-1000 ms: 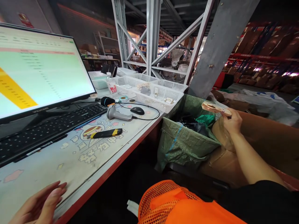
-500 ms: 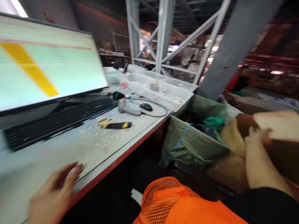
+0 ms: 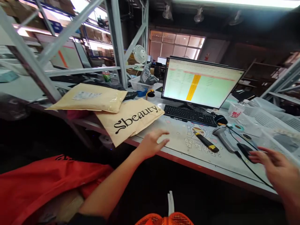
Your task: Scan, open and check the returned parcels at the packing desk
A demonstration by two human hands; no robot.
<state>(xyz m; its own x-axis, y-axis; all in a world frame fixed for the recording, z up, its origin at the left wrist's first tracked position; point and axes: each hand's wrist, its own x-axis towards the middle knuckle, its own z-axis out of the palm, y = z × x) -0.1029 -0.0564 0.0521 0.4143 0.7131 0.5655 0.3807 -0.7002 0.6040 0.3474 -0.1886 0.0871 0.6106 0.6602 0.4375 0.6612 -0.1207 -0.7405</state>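
Observation:
My left hand [image 3: 153, 142] hovers above the front edge of the desk, fingers apart and holding nothing. Just left of it lies a cream paper mailer [image 3: 138, 118] printed "Sbeauty", its corner sticking out past the desk edge. A second padded mailer [image 3: 91, 97] with a clear label pouch rests partly on top of it. Over the right part of the desk is my right hand [image 3: 274, 162], empty, with its fingers stretched toward a black mouse [image 3: 246, 151]. Beside the mouse lie a grey barcode scanner [image 3: 223, 139] and a yellow-and-black utility knife [image 3: 206, 141].
A monitor [image 3: 202, 82] and black keyboard [image 3: 189, 115] stand at the back of the desk. White plastic trays [image 3: 269, 125] are at the right. A red bag [image 3: 53, 184] hangs low on the left. The scanner's cable [image 3: 254, 173] crosses the front edge. Metal posts [image 3: 117, 43] rise behind.
The view has swung left, bringing the mailers into sight. My right hand has left the pale flat item at the far right and is now over the desk. My left hand remains empty.

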